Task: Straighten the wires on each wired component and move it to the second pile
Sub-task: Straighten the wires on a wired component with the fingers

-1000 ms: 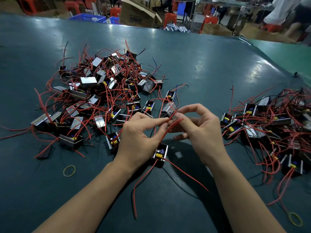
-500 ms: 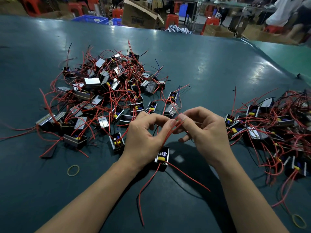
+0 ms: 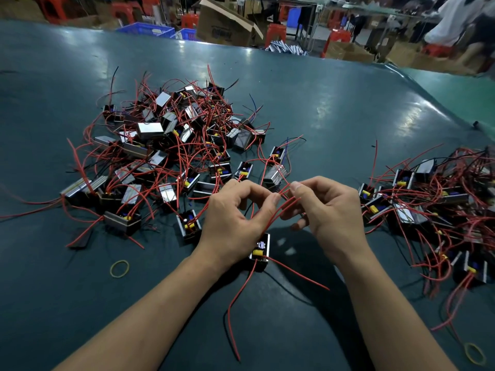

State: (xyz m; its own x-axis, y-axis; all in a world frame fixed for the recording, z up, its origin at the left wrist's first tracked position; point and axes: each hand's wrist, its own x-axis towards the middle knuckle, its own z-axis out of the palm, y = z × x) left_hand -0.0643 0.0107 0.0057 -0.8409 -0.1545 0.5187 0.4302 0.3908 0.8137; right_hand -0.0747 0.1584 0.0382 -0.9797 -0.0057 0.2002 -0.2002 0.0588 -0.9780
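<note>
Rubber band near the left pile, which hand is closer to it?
Left. The left hand is just right of and above the rubber band; the right hand lies farther right, beyond the left hand.

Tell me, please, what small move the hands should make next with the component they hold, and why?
Probably slide the right hand outward along the red wires while the left hand keeps its pinch. Both hands pinch those wires above the component, and they still curve. Other wires hang loose below it.
</note>
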